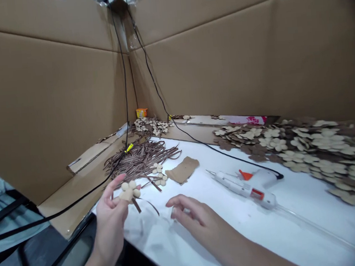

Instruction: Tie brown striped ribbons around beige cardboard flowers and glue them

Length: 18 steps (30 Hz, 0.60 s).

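Observation:
My left hand (112,217) pinches a cream felt flower (128,191) between thumb and fingers, above the near left edge of the white table. Thin brown strips (136,205) hang from beneath this flower. Palm down over the tabletop, my right hand (192,214) has its fingers loosely bent, with a gap between thumb and forefinger and nothing visible in it. Two small cream flowers (161,179) lie just beyond my hands. Beside them is a torn piece of brown cardboard (183,170). A white glue gun (244,188) rests to the right, a clear glue stick (312,224) protruding from its back.
A heap of brown strips (136,161) spreads at the left. Cream and brown felt flowers (318,145) pile along the right, with another pile (153,126) in the far corner near a yellow box (141,112). A black cable (203,141) crosses the table (236,235). Cardboard walls (236,61) enclose it.

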Tool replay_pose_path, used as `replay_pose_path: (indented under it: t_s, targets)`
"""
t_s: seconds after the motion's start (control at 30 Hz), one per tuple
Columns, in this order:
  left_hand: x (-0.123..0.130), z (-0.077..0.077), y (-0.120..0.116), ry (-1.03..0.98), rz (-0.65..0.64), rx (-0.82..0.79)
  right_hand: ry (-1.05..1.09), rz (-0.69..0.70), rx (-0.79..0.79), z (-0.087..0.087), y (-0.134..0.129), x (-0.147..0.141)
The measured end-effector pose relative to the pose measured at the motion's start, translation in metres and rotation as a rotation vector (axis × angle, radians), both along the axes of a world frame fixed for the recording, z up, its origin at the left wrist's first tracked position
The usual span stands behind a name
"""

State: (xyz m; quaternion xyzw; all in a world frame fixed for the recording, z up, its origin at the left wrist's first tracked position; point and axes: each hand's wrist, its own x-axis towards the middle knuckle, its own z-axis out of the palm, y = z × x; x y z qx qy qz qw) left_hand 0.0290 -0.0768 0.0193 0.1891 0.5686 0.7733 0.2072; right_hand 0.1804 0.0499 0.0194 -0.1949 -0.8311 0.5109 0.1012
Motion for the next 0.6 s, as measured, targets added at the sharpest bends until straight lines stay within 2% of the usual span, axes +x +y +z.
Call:
replay_pose_path:
  t_s: [0.07,0.13,0.27,0.3,0.37,0.43,0.5,0.6]
  targets:
    - [-0.012,0.000,-0.008,0.049,0.043,-0.003,-0.065,-0.055,0.096,0.003,0.000,-0.003]
    - [-0.020,-0.004,-0.010,0.072,0.054,-0.008,-0.108,-0.049,0.248,0.010,0.001,-0.012]
    - [-0.028,-0.013,0.001,0.059,0.048,-0.014,-0.201,0.009,0.689,0.034,0.012,-0.050]
    - [-0.030,-0.015,0.005,0.051,0.038,-0.018,-0.241,0.002,0.752,0.040,0.017,-0.062]
    - [-0.033,-0.017,0.011,0.041,0.009,-0.022,-0.335,-0.009,0.801,0.049,0.027,-0.085]
    - [-0.035,-0.018,0.014,0.033,-0.012,-0.022,-0.469,0.015,0.788,0.054,0.037,-0.101]
    - [-0.037,-0.019,0.014,0.027,-0.028,-0.029,-0.573,0.052,0.753,0.054,0.045,-0.108]
    - [-0.038,-0.021,0.012,0.009,-0.052,-0.033,-0.604,0.105,0.711,0.048,0.053,-0.109]
